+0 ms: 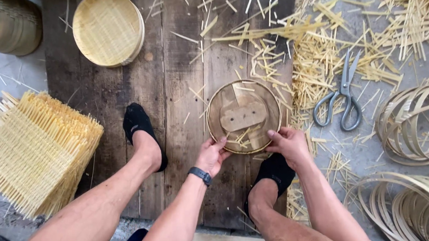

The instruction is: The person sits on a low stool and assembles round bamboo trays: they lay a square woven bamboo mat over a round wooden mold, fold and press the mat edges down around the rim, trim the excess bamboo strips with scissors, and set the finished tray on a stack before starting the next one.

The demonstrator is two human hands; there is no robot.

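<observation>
On the plank floor between both feet lies a round wooden form (243, 116), ringed by a thin bamboo hoop. Left hand (211, 155) and right hand (288, 143) pinch its near rim. No woven mat (34, 149) is fitted yet; finished trays (108, 27) lie stacked nearby.

Both arms reach down and forward between the knees, forearms bare. Left hand (212, 156) sits palm down, fingers curled, fingertips pointing up-right, thumb tucked toward the right hand; a dark watch (200, 175) on the wrist. Right hand (288, 146) is level with it and slightly further forward, knuckles up, fingers bent inward toward the left, thumb side toward the body. Hands near each other, not touching. Both legs bare, feet in dark socks, left foot (139, 128), right foot (275, 170) just below right hand
</observation>
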